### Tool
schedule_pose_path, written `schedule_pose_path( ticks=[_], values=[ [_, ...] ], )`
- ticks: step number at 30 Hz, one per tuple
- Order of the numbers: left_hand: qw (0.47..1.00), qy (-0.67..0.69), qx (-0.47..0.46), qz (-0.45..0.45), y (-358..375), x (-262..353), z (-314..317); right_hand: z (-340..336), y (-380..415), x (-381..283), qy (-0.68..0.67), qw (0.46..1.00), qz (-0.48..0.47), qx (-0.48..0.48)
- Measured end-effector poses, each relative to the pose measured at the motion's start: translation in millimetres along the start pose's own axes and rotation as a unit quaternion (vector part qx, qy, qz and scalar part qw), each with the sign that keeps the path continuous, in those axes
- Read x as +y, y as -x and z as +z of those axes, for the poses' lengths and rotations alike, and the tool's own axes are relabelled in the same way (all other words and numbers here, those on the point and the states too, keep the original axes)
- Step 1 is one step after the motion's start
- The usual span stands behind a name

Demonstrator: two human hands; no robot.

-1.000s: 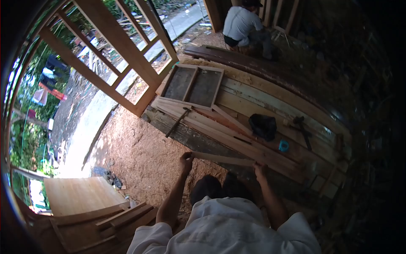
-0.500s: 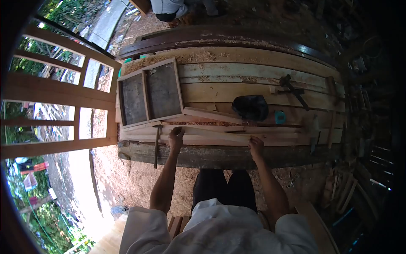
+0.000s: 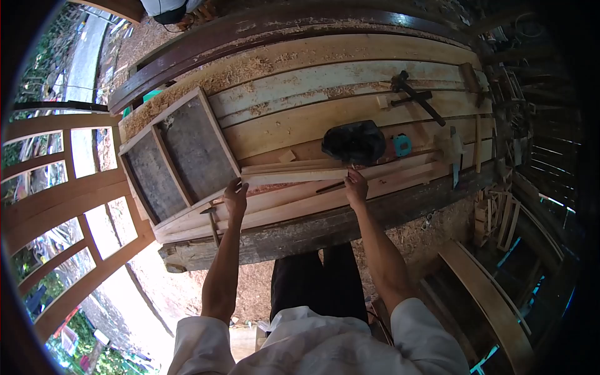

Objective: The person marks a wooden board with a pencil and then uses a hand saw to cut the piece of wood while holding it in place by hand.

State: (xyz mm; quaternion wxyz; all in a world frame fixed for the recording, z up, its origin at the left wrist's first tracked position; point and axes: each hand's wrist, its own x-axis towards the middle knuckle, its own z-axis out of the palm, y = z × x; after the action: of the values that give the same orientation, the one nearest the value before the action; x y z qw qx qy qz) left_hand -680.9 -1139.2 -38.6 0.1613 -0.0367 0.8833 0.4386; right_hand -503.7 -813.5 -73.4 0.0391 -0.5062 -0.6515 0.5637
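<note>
A thin wooden strip spans my two hands over the workbench. My left hand is closed on its left end, beside the lower right corner of a wooden frame with a dark panel. At the other end, my right hand pinches the strip just below a black bag. Another light wood piece lies along the strip's far side. A dark, pencil-like stick rests on the boards between my hands. Left of my left forearm, a hammer lies across the bench's near edge.
A teal tape measure sits right of the bag. Farther back lies a dark hammer-like tool; a saw blade is at the right. Shavings cover the far boards. A latticed wooden frame stands left. Part of another person shows at the top.
Both hands have moved the strip away from my body, from the near boards up to the frame's corner and the bag. My view has turned and shifted, so the bench appears tilted.
</note>
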Motion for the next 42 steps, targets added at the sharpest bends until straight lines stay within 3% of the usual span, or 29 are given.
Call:
schedule_pose_path(
  ticks=[8, 14, 18, 21, 23, 25, 27, 29, 30, 32, 36, 38, 42],
  values=[
    [1.000, 0.018, 0.009, -0.019, -9.0, -5.2, 6.0, 0.8, -13.9, 0.9, 0.042, 0.998, 0.032, -0.032],
    [0.998, 0.004, 0.047, -0.027, -11.0, -4.6, 13.9, 2.8, -20.6, 18.6, -0.041, 0.998, 0.018, -0.045],
    [0.996, 0.066, 0.048, -0.035, -11.4, -4.8, 19.8, 10.8, -16.0, 3.2, 0.073, 0.997, 0.009, -0.018],
    [0.999, 0.025, 0.025, 0.016, -13.0, -3.2, 21.0, 8.1, -20.5, -1.9, 0.090, 0.996, -0.010, -0.016],
    [0.999, -0.024, -0.028, 0.016, -16.5, 4.8, 18.3, 10.4, -25.8, 1.7, 0.089, 0.992, -0.085, -0.022],
    [0.948, -0.283, -0.042, 0.143, -16.1, 15.7, 17.5, 8.9, -22.8, -18.9, 0.111, 0.991, -0.056, -0.046],
    [0.937, -0.297, -0.050, 0.178, -28.6, 15.3, 22.0, 8.4, -23.2, -30.2, 0.131, 0.989, -0.025, -0.069],
    [0.900, -0.274, -0.121, 0.316, -43.6, 9.3, 27.4, 9.3, -28.4, -17.0, 0.115, 0.991, -0.008, -0.070],
    [0.900, -0.274, -0.123, 0.316, -49.8, 6.2, 32.0, 10.6, -32.6, -4.3, 0.115, 0.991, -0.007, -0.069],
    [0.865, -0.326, -0.212, 0.316, -61.5, 3.3, 40.2, 12.2, -41.9, 18.1, 0.061, 0.996, 0.018, -0.061],
    [0.830, -0.386, -0.298, 0.270, -70.5, 23.8, 42.0, 8.1, -21.0, -24.9, -0.027, 0.989, 0.111, -0.092],
    [0.856, -0.327, -0.322, 0.239, -62.3, 21.8, 41.5, 2.2, -18.2, -0.8, -0.004, 0.996, 0.038, -0.087],
    [0.868, -0.285, -0.300, 0.275, -26.7, 24.9, 24.6, -14.9, 5.6, 20.0, 0.047, 0.995, -0.014, -0.085]
  ],
)
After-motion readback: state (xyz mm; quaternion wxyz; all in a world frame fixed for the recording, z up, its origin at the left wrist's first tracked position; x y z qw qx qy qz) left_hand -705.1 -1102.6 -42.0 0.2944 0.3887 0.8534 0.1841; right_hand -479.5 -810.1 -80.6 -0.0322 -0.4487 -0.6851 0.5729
